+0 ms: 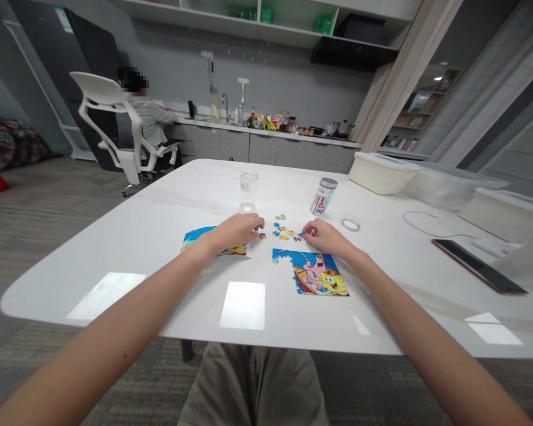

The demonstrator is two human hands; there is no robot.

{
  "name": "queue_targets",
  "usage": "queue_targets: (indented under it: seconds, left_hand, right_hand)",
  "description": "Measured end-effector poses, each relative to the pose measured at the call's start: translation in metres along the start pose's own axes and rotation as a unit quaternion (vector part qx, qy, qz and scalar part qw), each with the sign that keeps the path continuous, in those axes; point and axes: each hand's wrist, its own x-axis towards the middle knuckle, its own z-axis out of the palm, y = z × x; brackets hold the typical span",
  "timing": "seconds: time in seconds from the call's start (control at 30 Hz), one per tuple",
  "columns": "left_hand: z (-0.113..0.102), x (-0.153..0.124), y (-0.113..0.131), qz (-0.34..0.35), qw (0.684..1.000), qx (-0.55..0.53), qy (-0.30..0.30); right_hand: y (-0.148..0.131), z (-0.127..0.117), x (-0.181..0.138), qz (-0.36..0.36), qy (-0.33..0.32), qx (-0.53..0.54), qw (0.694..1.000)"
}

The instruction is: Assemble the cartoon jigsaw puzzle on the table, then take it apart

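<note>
Working a jigsaw, by our reading. One joined section (313, 273) lies flat on the white counter (160, 201). The loose pieces (286, 232) sit scattered at its 12 o'clock, between the two hands. A second printed section (194, 238) lies at 9 o'clock of the scatter, partly under the left hand (234, 232).

Step in hand, as we judge it: picking through the scatter for a piece that fits the joined section's top edge.

Left hand: fingers curled narrow, tips down on the counter, one small piece (262, 236) just beside them. We cannot tell whether anything is gripped.

Right hand (326, 236): fingers bunched close, tips touching the 3 o'clock edge of the scatter. A pinch looks likely, but a held piece is not visible, so we cannot tell.

Next move calls for a fine two-finger pinch on one piece. The piece needs turning to match colour and tab, then pressing flat without shifting the joined section.

Also noted: a jar (323, 196) at 1 o'clock of the scatter, with its lid (350, 225) lying apart at 3 o'clock.
</note>
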Motion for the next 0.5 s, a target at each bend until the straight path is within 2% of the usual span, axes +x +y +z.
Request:
queue_targets:
  seconds: [0.17,0.4,0.5]
  left_hand:
    - [-0.005,-0.001,0.001,-0.014,0.999,0.041,-0.013]
    - [-0.009,-0.002,0.004,-0.02,0.999,0.042,-0.012]
    - [-0.01,-0.002,0.005,-0.021,0.999,0.045,-0.015]
  right_hand:
    - [-0.006,-0.002,-0.001,-0.024,0.011,0.006,1.0]
    - [-0.017,0.004,-0.003,-0.182,0.036,0.041,0.982]
    - [-0.019,0.008,-0.004,-0.2,0.028,0.029,0.979]
